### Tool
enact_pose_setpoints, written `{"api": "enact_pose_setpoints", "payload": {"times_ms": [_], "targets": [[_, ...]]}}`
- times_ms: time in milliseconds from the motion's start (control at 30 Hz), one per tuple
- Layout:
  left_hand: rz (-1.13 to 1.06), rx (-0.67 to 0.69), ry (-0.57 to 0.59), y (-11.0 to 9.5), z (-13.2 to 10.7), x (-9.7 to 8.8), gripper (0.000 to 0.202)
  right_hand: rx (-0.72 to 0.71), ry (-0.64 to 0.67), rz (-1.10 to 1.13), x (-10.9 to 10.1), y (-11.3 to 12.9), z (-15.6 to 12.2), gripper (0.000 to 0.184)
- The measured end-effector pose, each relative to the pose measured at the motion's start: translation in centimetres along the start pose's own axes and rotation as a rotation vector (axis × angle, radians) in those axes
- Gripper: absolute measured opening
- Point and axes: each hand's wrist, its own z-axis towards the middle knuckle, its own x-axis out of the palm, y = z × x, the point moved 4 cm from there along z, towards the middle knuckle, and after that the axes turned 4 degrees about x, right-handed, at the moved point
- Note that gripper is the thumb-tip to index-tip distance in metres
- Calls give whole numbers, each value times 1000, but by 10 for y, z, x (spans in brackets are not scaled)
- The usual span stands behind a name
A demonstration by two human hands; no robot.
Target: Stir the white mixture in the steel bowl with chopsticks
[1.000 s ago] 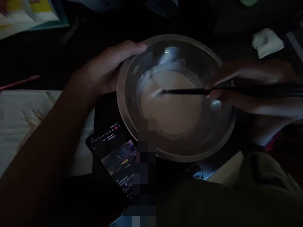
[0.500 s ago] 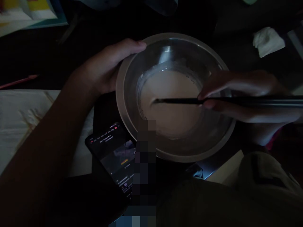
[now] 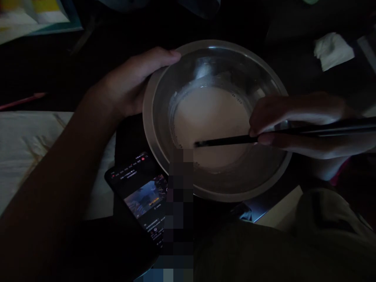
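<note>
A wide metal bowl [image 3: 152, 105] holds a pale, milky liquid [image 3: 208, 109] with small bubbles at its edge. My left hand [image 3: 135, 78] grips the bowl's upper left rim, thumb on top and the other fingers mostly hidden behind the wall. Over the bowl's right side, my right hand [image 3: 302, 121] is closed around dark chopsticks [image 3: 226, 140]. Their tips reach leftward into the lower part of the liquid. The dim light hides fine detail of the fingers.
A lit phone [image 3: 141, 196] lies against the bowl's lower left. White paper [image 3: 14, 156] with brownish strokes is at left, a reddish pencil-like stick [image 3: 20, 102] above it. Crumpled white tissue [image 3: 333, 51] lies upper right. A blurred patch covers part of the bottom middle.
The chopstick tips have swept downward through the liquid, and my right hand has tilted and shifted slightly down with them. My left hand and the bowl stay nearly still. The phone's picture has changed.
</note>
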Motion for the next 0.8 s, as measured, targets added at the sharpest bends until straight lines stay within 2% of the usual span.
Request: {"api": "enact_pose_setpoints", "payload": {"times_ms": [133, 233, 300, 433, 567, 667, 733, 800], "targets": [[27, -6, -63, 0, -1, -1, 35, 137, -222, -138, 4, -5, 7, 9], [29, -7, -39, -2, -2, 2, 34, 222, -336, -191, 2, -9, 6, 6], [34, -21, -29, -2, -2, 3, 37, 211, -307, -190, 1, -8, 5, 8], [15, -24, -41, -2, -2, 3, 36, 115, -97, -123, -7, -3, -2, 6], [-33, 25, 39, -1, -2, 4, 34, 151, 16, 6, -20, -7, -9, 12], [-63, 25, 68, -1, -2, 5, 32, -2, 94, 62, -12, -5, -5, 13], [-55, 6, 38, -1, -2, 5, 33, -3, 34, 34, -3, -4, 1, 17], [-28, -4, -19, -2, -2, 4, 34, 111, -128, -45, 2, -4, 6, 14]]}}
